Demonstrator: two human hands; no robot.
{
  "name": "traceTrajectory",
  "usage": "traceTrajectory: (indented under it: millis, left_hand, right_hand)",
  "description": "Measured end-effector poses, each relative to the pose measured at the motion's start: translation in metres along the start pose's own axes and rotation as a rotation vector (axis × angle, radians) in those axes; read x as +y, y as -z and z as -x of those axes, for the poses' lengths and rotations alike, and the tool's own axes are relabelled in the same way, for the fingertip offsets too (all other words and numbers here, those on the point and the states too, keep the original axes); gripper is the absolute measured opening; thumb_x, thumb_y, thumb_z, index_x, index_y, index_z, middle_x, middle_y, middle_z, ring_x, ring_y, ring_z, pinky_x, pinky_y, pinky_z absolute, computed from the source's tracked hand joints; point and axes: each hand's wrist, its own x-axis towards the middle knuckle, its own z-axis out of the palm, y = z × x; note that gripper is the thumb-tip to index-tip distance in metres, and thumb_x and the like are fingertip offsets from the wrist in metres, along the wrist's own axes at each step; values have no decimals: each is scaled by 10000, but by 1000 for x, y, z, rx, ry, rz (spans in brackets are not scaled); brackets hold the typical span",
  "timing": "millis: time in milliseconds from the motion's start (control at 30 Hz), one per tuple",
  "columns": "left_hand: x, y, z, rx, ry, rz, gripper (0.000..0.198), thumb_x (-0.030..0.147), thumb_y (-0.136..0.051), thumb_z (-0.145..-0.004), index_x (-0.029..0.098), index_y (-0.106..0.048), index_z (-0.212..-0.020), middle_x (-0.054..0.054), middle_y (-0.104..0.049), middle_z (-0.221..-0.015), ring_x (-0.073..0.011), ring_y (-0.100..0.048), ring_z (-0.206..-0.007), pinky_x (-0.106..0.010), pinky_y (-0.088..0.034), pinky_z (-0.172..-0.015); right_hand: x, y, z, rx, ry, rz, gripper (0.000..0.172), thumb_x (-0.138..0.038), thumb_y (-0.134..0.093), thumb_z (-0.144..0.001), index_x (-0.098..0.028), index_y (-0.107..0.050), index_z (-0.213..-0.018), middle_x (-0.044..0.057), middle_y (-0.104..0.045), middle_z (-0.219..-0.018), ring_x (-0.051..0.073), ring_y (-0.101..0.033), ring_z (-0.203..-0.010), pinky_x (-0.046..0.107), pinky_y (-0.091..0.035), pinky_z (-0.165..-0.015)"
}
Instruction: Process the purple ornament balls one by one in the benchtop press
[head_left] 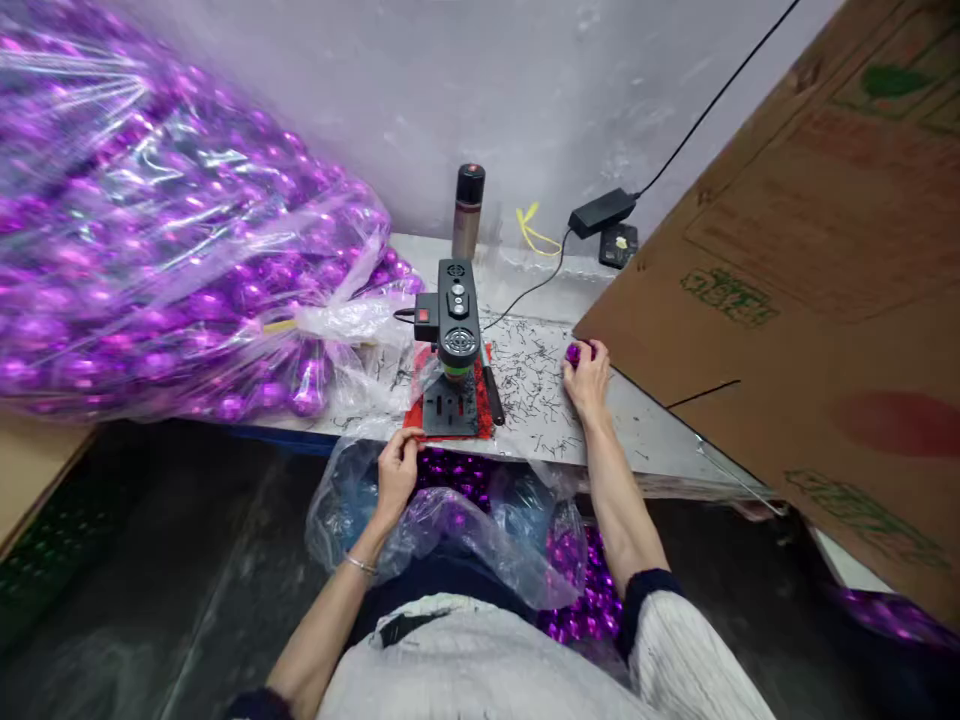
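My right hand (589,378) is closed around a shiny purple ball (574,354), over the table beside the carton. My left hand (399,465) is at the table's front edge, fingers pinched together by the near left corner of a red mat (414,418). Whatever those fingers hold, if anything, is too small to make out. On the mat stands a small black device (458,310) with round vents, buttons and a flat slotted base plate (450,408). A black-handled lever (492,392) sticks out on its right side.
A big clear bag of purple balls (225,260) fills the left. Short dark bits (532,370) litter the table. Behind are a spray can (466,215), yellow tie (534,235) and power adapter (602,212). A carton (787,280) leans right; an open plastic bag (480,530) hangs below.
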Motion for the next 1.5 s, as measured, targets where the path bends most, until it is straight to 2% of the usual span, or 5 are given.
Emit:
traceTrajectory:
  millis: [267, 433, 700, 1133, 1500]
  left_hand:
    - [27, -35, -5, -331, 0, 194, 293, 418, -622, -895, 191, -718, -1054, -60, -766, -993, -164, -702, -801, -294, -559, -780]
    - [39, -39, -9, -369, 90, 328, 569, 549, -716, -860, 186, -651, -1295, -113, -738, -1209, -210, -728, -968, -343, -585, -874]
    - [38, -11, -8, -637, 505, 565, 755, 541, -904, -677, 177, -698, -1305, -132, -735, -1263, -220, -737, -990, -322, -574, -879]
    - [21, -14, -51, -95, 246, 436, 591, 510, -835, -761, 177, -704, -1232, -92, -743, -1265, -241, -689, -1177, -365, -523, -1063]
    - [1, -37, -67, -73, -88, -68, 538, 456, -810, -823, 220, -679, -1288, -91, -752, -1181, -264, -695, -1112, -405, -517, -1037]
  right_hand:
    - [-41, 25, 29, 70, -299, -586, 452, -429, -659, -789, -237, -607, -1195, 96, -604, -1244, 246, -599, -1163, 451, -532, -1023]
    - [-107, 42, 110, -366, -497, -1211, 517, -598, -675, -795, -247, -645, -1174, 49, -735, -1063, 193, -705, -873, 355, -614, -753]
    - [-172, 64, 167, -446, -261, -874, 488, -623, -706, -809, -235, -709, -1105, 69, -785, -1057, 205, -745, -895, 347, -616, -831]
    - [-166, 48, 182, -450, -20, -626, 406, -509, -474, -992, -239, -718, -1174, 98, -774, -1170, 200, -756, -908, 328, -625, -792]
    - [-139, 53, 212, -535, -45, -545, 366, -458, -487, -987, -238, -729, -1152, 86, -786, -1134, 206, -751, -998, 356, -599, -940]
